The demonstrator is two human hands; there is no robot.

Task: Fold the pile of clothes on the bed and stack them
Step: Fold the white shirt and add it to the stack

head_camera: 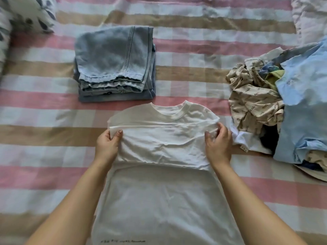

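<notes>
A white T-shirt (162, 144) lies flat on the bed in front of me, collar pointing away, with a fold of its cloth raised across the chest. My left hand (108, 145) pinches the left end of that fold. At the right end, my right hand (218, 144) grips the same fold. Behind the shirt sits a stack of folded light-blue jeans (115, 64). To the right lies the unfolded pile of clothes (283, 106), with a beige patterned garment and a light-blue shirt on top.
The bed (44, 112) is covered by a pink, tan and white checked sheet. A pillow with a leaf print (23, 16) lies at the far left corner. A pale quilt (309, 16) is bunched at the far right.
</notes>
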